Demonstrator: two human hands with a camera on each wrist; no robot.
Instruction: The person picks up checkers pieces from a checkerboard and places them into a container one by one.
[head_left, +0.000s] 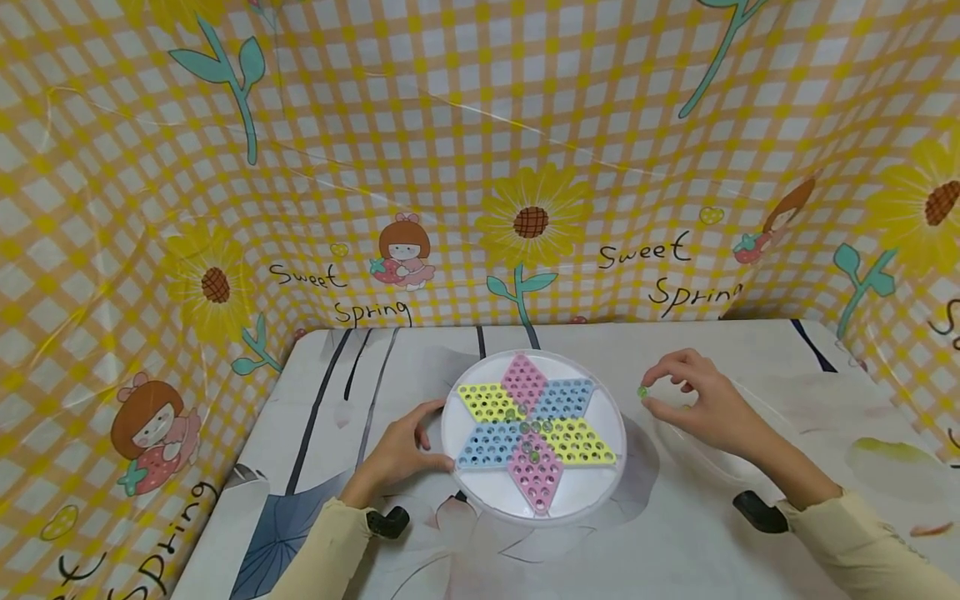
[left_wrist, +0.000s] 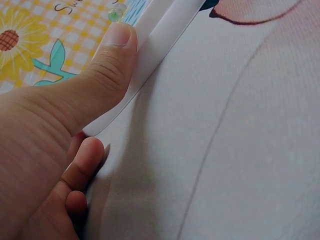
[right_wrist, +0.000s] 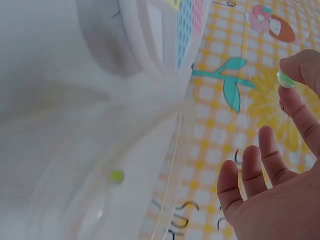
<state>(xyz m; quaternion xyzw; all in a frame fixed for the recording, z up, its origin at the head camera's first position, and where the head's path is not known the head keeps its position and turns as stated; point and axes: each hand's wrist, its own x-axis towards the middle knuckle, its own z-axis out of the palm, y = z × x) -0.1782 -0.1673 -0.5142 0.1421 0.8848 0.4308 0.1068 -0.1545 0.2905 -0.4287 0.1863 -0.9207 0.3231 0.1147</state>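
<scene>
One marble (head_left: 642,392) hangs off the table (head_left: 675,542), pinched at the tip of the right hand (head_left: 701,404), just beyond the board's right rim. The step in hand looks like carrying it between the board (head_left: 581,487) and the clear dish (right_wrist: 175,165); which way cannot be told from this moment. Either way, the next move would seem to call for a short, level reach and a clean release over a hole or the dish.

Thumb and forefinger nearly meet, with only the marble between them; the other fingers stand apart and hold nothing. The board sits near the table's far edge, about midway between its left and right edges, with several marbles around its middle. The dish lies between the board and the table's right edge, a green marble (right_wrist: 117,176) in it.

At the board's left rim the left hand (head_left: 397,454) has a loose, wide hold, thumb over the rim, apparently steadying it. Its forefinger's contact is hard to see.
</scene>
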